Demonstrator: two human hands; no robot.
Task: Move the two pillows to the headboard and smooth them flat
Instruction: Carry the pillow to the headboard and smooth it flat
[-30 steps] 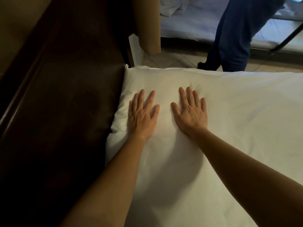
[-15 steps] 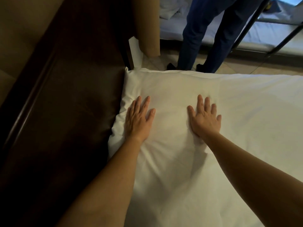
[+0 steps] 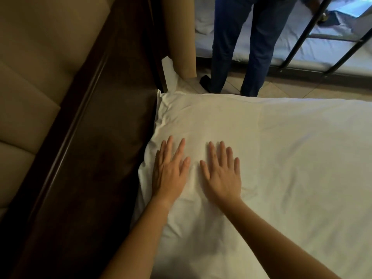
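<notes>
A white pillow (image 3: 205, 119) lies flat on the bed, its left edge against the dark wooden headboard (image 3: 96, 150). Both palms rest side by side on its near half, fingers straight and spread. My left hand (image 3: 170, 174) lies close to the pillow's left edge by the headboard. My right hand (image 3: 222, 176) lies just to the right of it. A faint seam right of the pillow divides it from the white sheet (image 3: 314, 162). I cannot make out a second pillow.
The headboard's padded beige panel (image 3: 36, 81) fills the left. A person in blue trousers (image 3: 241, 47) stands on the tiled floor beyond the bed's far edge. Behind them is another bed (image 3: 302, 45) with a black metal frame (image 3: 302, 35). A beige curtain (image 3: 179, 37) hangs near the headboard.
My right hand slid out to the right, then came back beside my left hand. Both hands sit lower on the pillow now. The person beyond the bed has shifted left.
</notes>
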